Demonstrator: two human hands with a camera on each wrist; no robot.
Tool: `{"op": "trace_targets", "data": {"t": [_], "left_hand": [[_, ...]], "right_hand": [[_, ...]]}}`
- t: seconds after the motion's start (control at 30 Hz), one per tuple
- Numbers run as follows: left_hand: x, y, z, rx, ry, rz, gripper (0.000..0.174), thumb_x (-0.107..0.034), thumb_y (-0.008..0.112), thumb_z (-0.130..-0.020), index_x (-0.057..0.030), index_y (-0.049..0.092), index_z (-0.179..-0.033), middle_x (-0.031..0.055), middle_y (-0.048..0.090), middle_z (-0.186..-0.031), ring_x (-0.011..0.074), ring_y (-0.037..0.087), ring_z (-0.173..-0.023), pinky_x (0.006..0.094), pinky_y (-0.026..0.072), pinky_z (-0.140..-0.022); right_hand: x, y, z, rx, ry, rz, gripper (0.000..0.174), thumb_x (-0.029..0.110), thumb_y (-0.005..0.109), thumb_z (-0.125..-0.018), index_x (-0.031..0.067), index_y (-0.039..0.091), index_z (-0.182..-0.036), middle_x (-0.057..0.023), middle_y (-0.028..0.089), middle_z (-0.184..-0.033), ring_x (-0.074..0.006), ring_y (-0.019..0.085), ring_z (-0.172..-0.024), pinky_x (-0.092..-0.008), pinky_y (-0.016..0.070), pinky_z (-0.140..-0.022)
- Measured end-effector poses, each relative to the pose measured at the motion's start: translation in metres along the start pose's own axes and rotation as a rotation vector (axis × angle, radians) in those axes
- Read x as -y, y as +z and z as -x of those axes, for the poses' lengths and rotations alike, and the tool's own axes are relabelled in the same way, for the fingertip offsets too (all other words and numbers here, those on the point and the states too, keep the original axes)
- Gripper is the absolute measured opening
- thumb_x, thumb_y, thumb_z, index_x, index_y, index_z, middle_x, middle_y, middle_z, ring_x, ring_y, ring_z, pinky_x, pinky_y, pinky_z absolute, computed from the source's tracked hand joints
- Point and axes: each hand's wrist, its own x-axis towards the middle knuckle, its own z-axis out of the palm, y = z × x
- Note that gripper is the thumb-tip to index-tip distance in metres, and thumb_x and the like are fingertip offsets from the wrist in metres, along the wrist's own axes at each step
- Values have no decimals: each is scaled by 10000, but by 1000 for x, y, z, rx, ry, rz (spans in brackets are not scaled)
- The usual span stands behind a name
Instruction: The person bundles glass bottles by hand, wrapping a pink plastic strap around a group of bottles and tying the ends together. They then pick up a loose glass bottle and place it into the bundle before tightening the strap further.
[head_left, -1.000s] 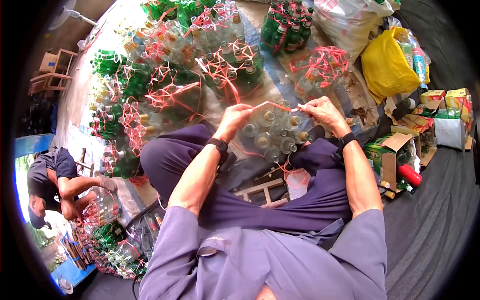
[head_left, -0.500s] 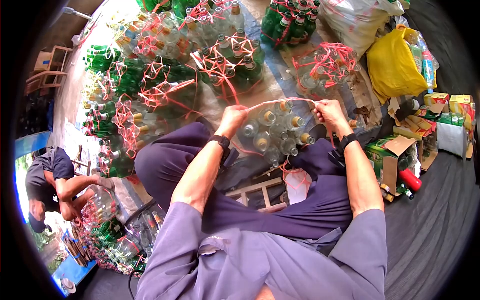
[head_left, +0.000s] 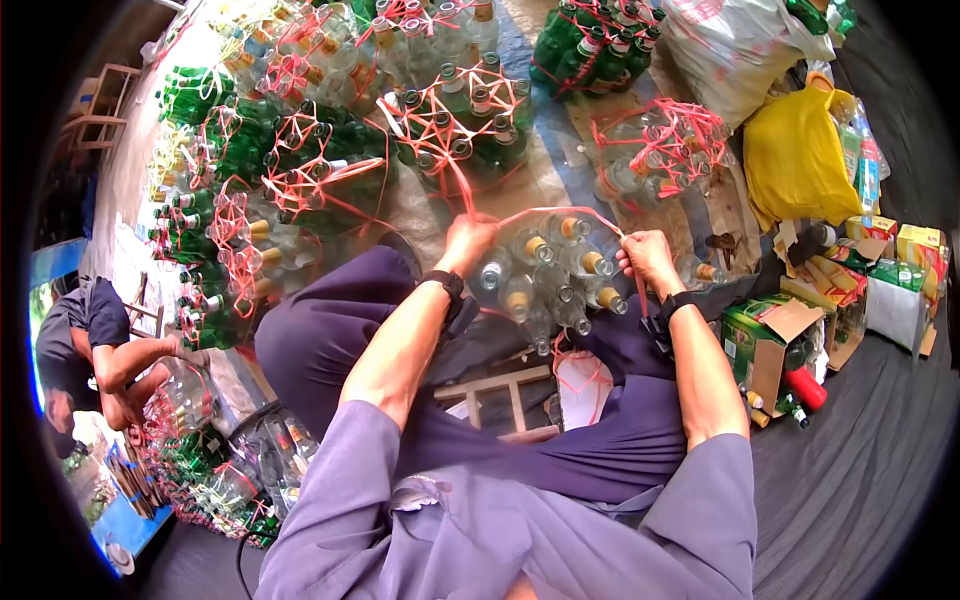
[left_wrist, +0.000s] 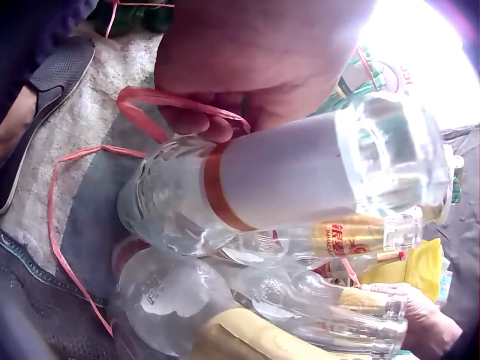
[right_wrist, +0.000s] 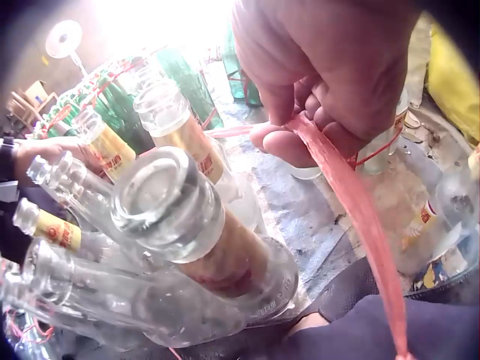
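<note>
A cluster of clear glass bottles [head_left: 545, 268] stands upright between the person's legs, some with yellowish neck labels. Beyond them, a strand of pink plastic twine [head_left: 560, 210] runs from hand to hand in a slight arch. The left hand [head_left: 468, 245] holds one end of this span at the cluster's left; in the left wrist view its curled fingers grip the twine [left_wrist: 180, 100] beside a clear bottle [left_wrist: 277, 176]. The right hand [head_left: 650, 260], at the cluster's right, pinches the twine [right_wrist: 352, 202] between thumb and fingers, and a flat tail hangs below it.
Tied bundles of green bottles [head_left: 460, 125] and clear bottles [head_left: 660, 150] stand ahead. A yellow bag [head_left: 800, 150] and opened cartons [head_left: 770, 345] are at the right. A wooden frame [head_left: 500, 395] lies between the legs. Another person [head_left: 95, 350] bends over bottles at the far left.
The span of twine has lengthened and now arches instead of showing a bend near the right hand. The right hand has come lower, with a tail of twine hanging from it. The head view has shifted slightly.
</note>
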Motion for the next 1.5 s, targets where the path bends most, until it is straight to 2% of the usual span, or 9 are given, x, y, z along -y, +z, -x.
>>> {"op": "trace_targets", "data": {"t": [0.43, 0.73, 0.93, 0.97, 1.07, 1.1, 1.23, 1.47, 1.5], "left_hand": [[36, -3, -20, -42, -113, 37, 153, -63, 604, -789, 42, 684, -867, -4, 559, -641, 83, 468, -535, 230, 346, -490], [57, -9, -24, -10, -215, -51, 264, -171, 673, -791, -27, 722, -1007, 105, 721, -837, 173, 657, -745, 329, 493, -651], [119, -24, -15, -98, -149, -398, 283, -320, 574, -894, -79, 715, -939, 166, 694, -871, 359, 656, -862, 417, 494, -753], [122, -29, -10, -29, -344, -460, 265, -283, 544, -898, -88, 707, -971, 167, 691, -901, 365, 647, -915, 447, 490, -803], [140, -28, 11, -79, -246, -465, 270, -263, 537, -883, -80, 706, -987, 179, 687, -926, 376, 639, -954, 469, 482, -839], [155, -27, 13, -116, -124, -631, 194, -127, 546, -881, 3, 684, -922, 119, 677, -776, 196, 659, -732, 317, 492, -589], [196, -28, 24, -96, -190, -399, 161, -111, 562, -859, 14, 661, -832, 76, 631, -711, 157, 606, -724, 321, 462, -680], [158, -17, 31, 24, -188, -151, 140, -79, 594, -825, 27, 673, -870, 59, 638, -749, 141, 567, -708, 310, 437, -642], [152, -13, 34, 39, -84, -273, 165, -91, 565, -818, 19, 671, -880, 142, 652, -814, 257, 604, -769, 365, 468, -682]], "right_hand": [[-47, 22, -43, 66, 53, 38, 249, 108, 502, -888, -57, 674, -960, -94, 669, -745, -145, 644, -591, -286, 538, -501], [-65, 24, -63, 139, 97, 82, 236, 114, 544, -890, -66, 669, -976, -105, 665, -741, -155, 637, -584, -290, 540, -490], [-88, 27, -76, 117, 147, 68, 208, 120, 542, -915, -48, 663, -941, -60, 639, -709, -140, 607, -563, -260, 501, -490], [-83, 29, -71, 92, 139, 85, 214, 125, 554, -896, -48, 679, -887, -74, 651, -698, -137, 613, -564, -276, 502, -506], [-80, 31, -64, 87, 80, 182, 228, 144, 573, -859, -42, 701, -835, -123, 681, -716, -192, 644, -598, -338, 513, -576], [-75, 33, -60, 92, 26, 295, 223, 127, 565, -876, -56, 684, -921, -127, 673, -706, -205, 650, -585, -333, 522, -512], [-118, 42, -70, 22, -322, 449, 224, 175, 571, -802, 1, 711, -792, -206, 662, -725, -346, 669, -731, -409, 509, -711], [-161, 40, -80, 30, -217, 490, 203, 177, 620, -776, 3, 713, -821, -233, 658, -761, -354, 672, -767, -401, 513, -723], [-170, 42, -82, 41, -131, 400, 189, 156, 620, -775, -9, 708, -804, -235, 661, -755, -352, 675, -767, -400, 509, -719]]}}
